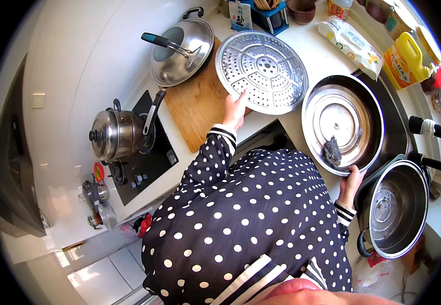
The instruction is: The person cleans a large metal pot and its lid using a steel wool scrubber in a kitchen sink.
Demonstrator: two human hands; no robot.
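Note:
My left hand (236, 110) grips the near rim of a round perforated stainless-steel steamer plate (268, 78), its thumb on top. The plate is tilted over the counter and overlaps the right side of a wooden cutting board (188, 110). With my right hand (351, 185) I hold the near rim of a wide stainless-steel basin (336, 103). A dark, clumped scouring pad (332, 151) lies inside, close to that hand. Whether the basin rests on anything cannot be seen.
Left are a lidded wok (182, 53) and a steel pot (115, 133) on the black cooktop (155, 167). A deep steel pot (399, 209) stands right, beside the dark sink (393, 126). Behind lie a wipes pack (351, 45) and a yellow jug (405, 61).

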